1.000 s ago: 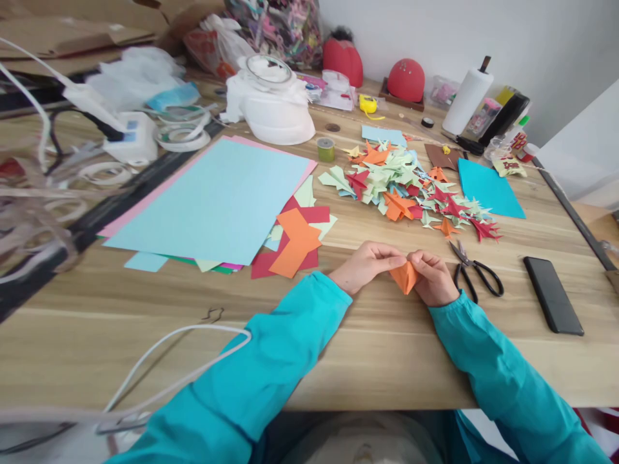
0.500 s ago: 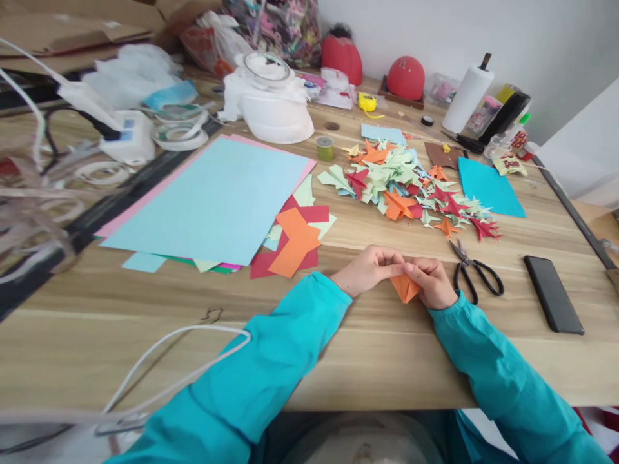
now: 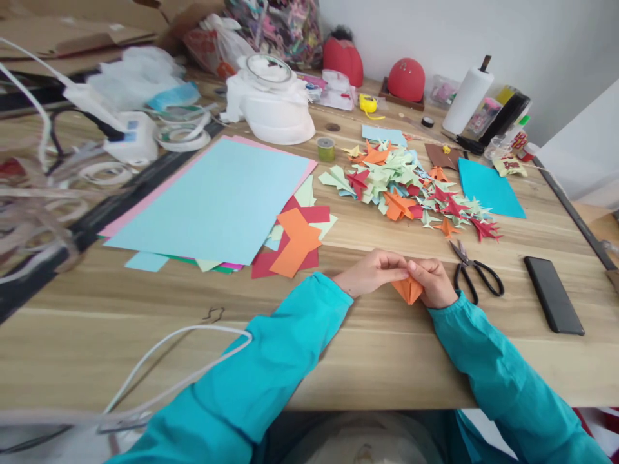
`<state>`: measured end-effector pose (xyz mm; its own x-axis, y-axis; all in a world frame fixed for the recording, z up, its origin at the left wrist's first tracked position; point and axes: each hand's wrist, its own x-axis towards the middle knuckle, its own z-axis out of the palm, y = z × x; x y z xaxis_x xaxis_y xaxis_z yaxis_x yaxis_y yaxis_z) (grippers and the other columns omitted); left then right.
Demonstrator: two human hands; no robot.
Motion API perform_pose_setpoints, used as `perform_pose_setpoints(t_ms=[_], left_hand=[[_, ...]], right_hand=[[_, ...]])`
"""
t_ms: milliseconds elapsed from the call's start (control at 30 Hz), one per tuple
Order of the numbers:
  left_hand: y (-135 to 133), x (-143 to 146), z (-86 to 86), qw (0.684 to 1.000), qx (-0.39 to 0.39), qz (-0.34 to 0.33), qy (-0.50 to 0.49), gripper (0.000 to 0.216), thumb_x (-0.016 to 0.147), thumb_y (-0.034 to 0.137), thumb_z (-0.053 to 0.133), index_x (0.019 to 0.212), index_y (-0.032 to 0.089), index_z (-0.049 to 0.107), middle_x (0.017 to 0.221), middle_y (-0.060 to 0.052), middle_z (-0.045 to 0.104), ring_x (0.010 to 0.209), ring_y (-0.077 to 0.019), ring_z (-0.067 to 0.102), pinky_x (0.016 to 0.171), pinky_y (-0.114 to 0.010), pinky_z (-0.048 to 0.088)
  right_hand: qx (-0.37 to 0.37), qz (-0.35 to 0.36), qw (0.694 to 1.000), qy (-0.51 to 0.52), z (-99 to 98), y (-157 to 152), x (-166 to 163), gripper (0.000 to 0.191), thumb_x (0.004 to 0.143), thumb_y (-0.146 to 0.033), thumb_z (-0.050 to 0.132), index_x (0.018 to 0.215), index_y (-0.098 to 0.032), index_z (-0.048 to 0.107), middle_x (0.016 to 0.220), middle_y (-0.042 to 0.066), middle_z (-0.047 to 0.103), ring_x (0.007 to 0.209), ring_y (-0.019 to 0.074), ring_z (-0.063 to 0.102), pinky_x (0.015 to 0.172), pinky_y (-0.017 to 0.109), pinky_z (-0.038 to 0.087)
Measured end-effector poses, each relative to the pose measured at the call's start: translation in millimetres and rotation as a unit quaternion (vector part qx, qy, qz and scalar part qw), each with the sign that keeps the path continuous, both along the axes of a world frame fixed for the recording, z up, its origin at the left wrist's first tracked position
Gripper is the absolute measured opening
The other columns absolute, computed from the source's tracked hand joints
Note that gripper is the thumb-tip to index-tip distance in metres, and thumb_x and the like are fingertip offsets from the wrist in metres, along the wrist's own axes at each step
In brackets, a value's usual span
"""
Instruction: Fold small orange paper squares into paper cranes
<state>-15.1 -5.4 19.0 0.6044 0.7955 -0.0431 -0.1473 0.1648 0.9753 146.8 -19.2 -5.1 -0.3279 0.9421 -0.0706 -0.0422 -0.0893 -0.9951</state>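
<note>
Between my two hands is a small folded piece of orange paper [image 3: 409,292], its pointed end facing me. My left hand [image 3: 373,270] pinches its upper left edge between thumb and fingers. From the other side, my right hand [image 3: 436,282] grips the paper, its thumb pressed near the top. Fingers cover the upper part of the folds. Black-handled scissors [image 3: 468,263] lie slightly open just right of my right hand. Beyond the hands spreads a pile of folded paper cranes [image 3: 387,171] in green, orange, red and blue.
Left of my hands lie orange paper strips [image 3: 296,243] beside large light-blue sheets [image 3: 213,200]. A black phone [image 3: 553,295] rests at the right. Farther back are a green thread spool [image 3: 325,149], a yellow tape measure [image 3: 368,104] and a turquoise sheet [image 3: 489,187]. A white cable [image 3: 193,327] loops at front left.
The orange paper has tilted slightly in my fingers, and its centre fold shows a bit more. Both hands keep their hold in nearly the same place.
</note>
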Motion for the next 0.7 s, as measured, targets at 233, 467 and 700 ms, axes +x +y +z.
perform_pose_setpoints(t_ms=[233, 467, 700], left_hand=[[-2.3, -0.2, 2.7, 1.0, -0.014, 0.006, 0.014, 0.029, 0.065, 0.039, 0.067, 0.056, 0.014, 0.057, 0.054, 0.002, 0.047, 0.057, -0.0103, 0.041, 0.056, -0.025, 0.032], [-3.0, 1.0, 4.5, 1.0, -0.011, 0.018, 0.006, 0.033, 0.064, 0.037, 0.067, 0.048, 0.014, 0.049, 0.05, 0.004, 0.039, 0.054, -0.0082, 0.034, 0.053, -0.024, 0.026], [-5.9, 5.9, 2.2, 0.996, -0.036, 0.083, -0.012, 0.026, 0.066, 0.035, 0.068, 0.056, 0.013, 0.057, 0.055, 0.003, 0.049, 0.056, -0.0081, 0.042, 0.057, -0.023, 0.033]], right_hand=[[-0.031, -0.001, 0.999, 0.012, 4.5, -1.6, -1.4, 0.056, 0.068, -0.056, 0.063, 0.037, -0.017, 0.038, 0.036, -0.005, 0.031, 0.038, 0.0054, 0.021, 0.04, 0.024, 0.016], [-0.039, -0.01, 0.999, 0.031, 6.6, -0.8, -3.3, 0.056, 0.065, -0.057, 0.065, 0.036, -0.017, 0.039, 0.036, -0.005, 0.033, 0.038, 0.0054, 0.023, 0.04, 0.024, 0.018], [-0.048, -0.062, 0.995, 0.067, -0.9, 2.2, -1.6, 0.053, 0.07, -0.052, 0.065, 0.039, -0.018, 0.04, 0.036, -0.006, 0.031, 0.035, 0.0053, 0.023, 0.037, 0.023, 0.019]])
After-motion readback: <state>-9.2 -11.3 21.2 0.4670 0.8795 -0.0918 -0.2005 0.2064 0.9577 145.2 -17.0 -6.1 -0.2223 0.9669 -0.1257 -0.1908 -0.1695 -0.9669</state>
